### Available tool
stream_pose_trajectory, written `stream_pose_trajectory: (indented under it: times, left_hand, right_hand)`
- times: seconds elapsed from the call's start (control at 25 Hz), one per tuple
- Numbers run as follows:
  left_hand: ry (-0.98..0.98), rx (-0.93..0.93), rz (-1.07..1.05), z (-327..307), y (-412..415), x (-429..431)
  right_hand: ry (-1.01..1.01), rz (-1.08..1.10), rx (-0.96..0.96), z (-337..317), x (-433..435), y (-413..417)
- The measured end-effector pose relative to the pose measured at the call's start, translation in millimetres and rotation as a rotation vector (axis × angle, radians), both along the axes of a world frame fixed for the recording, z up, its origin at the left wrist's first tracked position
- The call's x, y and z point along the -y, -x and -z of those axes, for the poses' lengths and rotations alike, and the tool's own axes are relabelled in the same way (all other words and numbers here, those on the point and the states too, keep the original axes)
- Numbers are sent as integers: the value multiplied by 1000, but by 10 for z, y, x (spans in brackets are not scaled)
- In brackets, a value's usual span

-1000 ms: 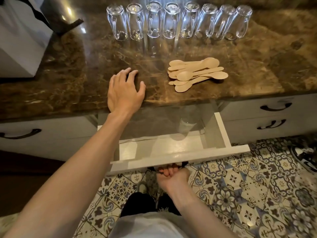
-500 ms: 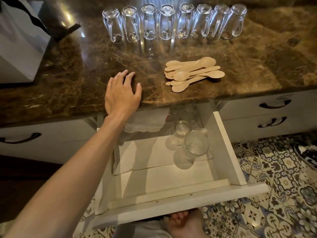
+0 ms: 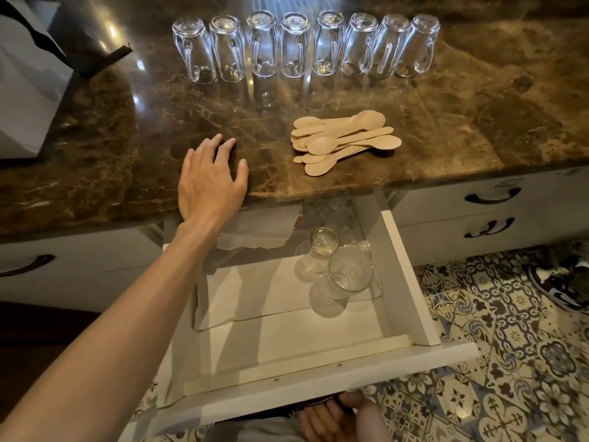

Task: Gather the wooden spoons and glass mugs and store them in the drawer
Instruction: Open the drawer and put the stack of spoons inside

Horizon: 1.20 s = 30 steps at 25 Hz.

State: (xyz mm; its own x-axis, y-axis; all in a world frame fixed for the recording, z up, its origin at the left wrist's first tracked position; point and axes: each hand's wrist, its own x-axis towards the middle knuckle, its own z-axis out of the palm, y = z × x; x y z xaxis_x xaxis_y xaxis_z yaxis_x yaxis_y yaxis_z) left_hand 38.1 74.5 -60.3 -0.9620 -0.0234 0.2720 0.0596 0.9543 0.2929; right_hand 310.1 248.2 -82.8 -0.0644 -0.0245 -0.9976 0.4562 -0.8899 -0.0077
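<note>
**Insp:** Status of spoons and mugs?

**Me:** Wooden spoons: one loose pile on the counter, near the front edge, just behind the open drawer. None moved yet. Glass mugs: eight, upside down, in a row along the back of the counter, well apart from the spoons.

**Insp:** Drawer contents?

**Me:** Pulled well out. Two glasses sit at the rear right on a liner sheet, one touching the other. Can't tell if they match the counter mugs. Rest of the floor is bare liner, so there's room.

**Insp:** Hands?

**Me:** My left hand lies palm-down on the counter edge, fingers slightly apart, holding nothing. My right hand is under the drawer front, fingers curled on the dark handle, but it's partly hidden.

**Insp:** Progress?

**Me:** Early, in my judgement. Drawer open is the only step done — all spoons and all eight mugs are left. Spoons are closest to my left hand, so they're the likely first pick.

**Insp:** Surroundings?

**Me:** Pale bag at far left, shut drawers to the right, and a patterned tile floor below.
</note>
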Motion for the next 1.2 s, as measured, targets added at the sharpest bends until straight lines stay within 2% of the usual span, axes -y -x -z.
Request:
stream_pose_trajectory:
  times: [0.04, 0.16, 0.32, 0.44, 0.52, 0.6, 0.76, 0.92, 1.04, 1.2]
  left_hand:
    - [3, 2, -2, -2, -5, -5]
    - [4, 6, -2, -15, -12, -20]
    - [4, 14, -1, -31, -26, -27]
    - [9, 10, -2, -32, -25, -28]
    - [13, 12, -4, -36, -24, -29]
    - [7, 11, -6, -37, -23, -31]
    - [6, 7, -12, -31, -20, -35]
    - [2, 0, -24, -43, -15, -39]
    - [2, -3, -27, -50, -23, -50]
    - [0, -6, -39, -58, -21, -54]
  right_hand:
    - [29, -22, -21, -73, -70, 8]
    - [268, -292, -124, -413, -305, 50]
    - [314, -569, -420, -880, -525, 273]
    - [55, -823, -766, -1205, -644, 648]
    - [-274, -1017, -975, -1395, -706, 1024]
    - [-637, -1193, -1079, -1494, -767, 1423]
    - [-1290, -1618, -1100, -1449, -894, 2183]
    - [-1647, -2076, -972, -1268, -895, 2803]
    - [-1729, -2292, -825, -1118, -863, 3159]
    - [-1608, -2422, -722, -1004, -816, 3469]
